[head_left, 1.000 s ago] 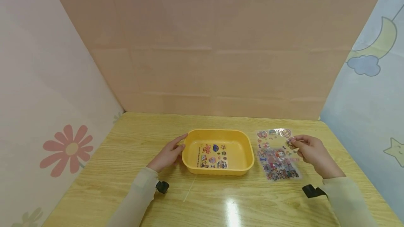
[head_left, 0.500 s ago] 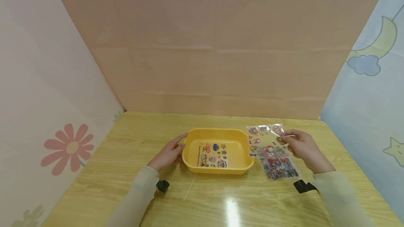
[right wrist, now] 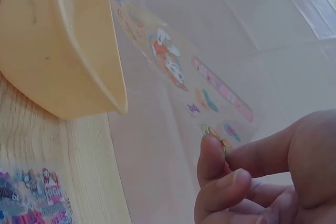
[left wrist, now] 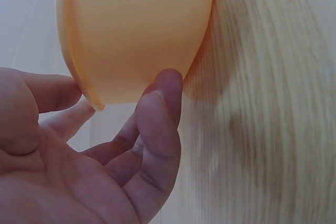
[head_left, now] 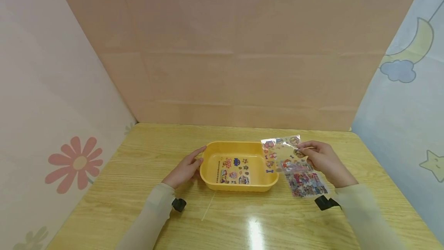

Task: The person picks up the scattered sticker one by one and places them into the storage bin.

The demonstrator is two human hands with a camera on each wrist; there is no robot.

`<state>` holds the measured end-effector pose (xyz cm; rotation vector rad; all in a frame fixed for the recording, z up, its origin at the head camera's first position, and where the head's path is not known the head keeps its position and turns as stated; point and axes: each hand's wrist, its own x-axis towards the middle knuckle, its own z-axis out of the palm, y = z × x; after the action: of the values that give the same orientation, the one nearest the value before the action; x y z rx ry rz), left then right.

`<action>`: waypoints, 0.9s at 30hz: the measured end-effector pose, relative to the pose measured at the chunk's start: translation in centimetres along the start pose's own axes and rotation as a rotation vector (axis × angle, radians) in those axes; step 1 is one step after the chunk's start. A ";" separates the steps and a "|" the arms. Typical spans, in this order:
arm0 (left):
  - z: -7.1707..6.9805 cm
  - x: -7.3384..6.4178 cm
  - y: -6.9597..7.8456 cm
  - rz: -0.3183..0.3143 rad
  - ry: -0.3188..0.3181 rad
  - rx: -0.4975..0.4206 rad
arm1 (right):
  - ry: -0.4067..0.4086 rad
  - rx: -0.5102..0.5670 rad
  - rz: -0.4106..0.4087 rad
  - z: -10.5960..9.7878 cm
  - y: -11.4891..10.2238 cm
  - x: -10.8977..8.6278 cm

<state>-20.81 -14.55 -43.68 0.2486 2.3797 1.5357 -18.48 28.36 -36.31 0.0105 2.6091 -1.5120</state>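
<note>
A yellow plastic basin [head_left: 222,189] stands on the table. At its left end my left hand [head_left: 184,171] holds it; the left wrist view shows a digit at the rim and curled fingers [left wrist: 160,119] against the outer wall. My right hand [head_left: 324,161] pinches the edge of a clear sticker sheet [head_left: 282,151] between thumb and finger. That sheet is raised, and its left part overlaps the basin's right rim. Inside the basin lies another sticker sheet [head_left: 234,174]. A third, densely printed sticker sheet [head_left: 306,184] lies on the table under the right hand's side.
The wooden table [head_left: 166,134] meets a plain pinkish-brown wall [head_left: 236,68] at the back. A flowered panel [head_left: 69,107] rises on the left, a moon-and-star panel [head_left: 406,115] on the right. A thin pale strip [head_left: 208,205] lies in front of the basin.
My right hand has lifted the clear sticker sheet off the printed one and moved it left to the basin's right rim. The left hand and basin stay nearly still.
</note>
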 end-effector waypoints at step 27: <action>-0.2 0.1 -0.3 0.008 -0.011 -0.011 | -0.074 -0.044 -0.043 4.1 -2.2 1.4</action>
<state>-20.95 -14.77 -43.86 0.2636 2.3634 1.5462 -19.63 23.69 -36.58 -0.1045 2.5993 -1.4391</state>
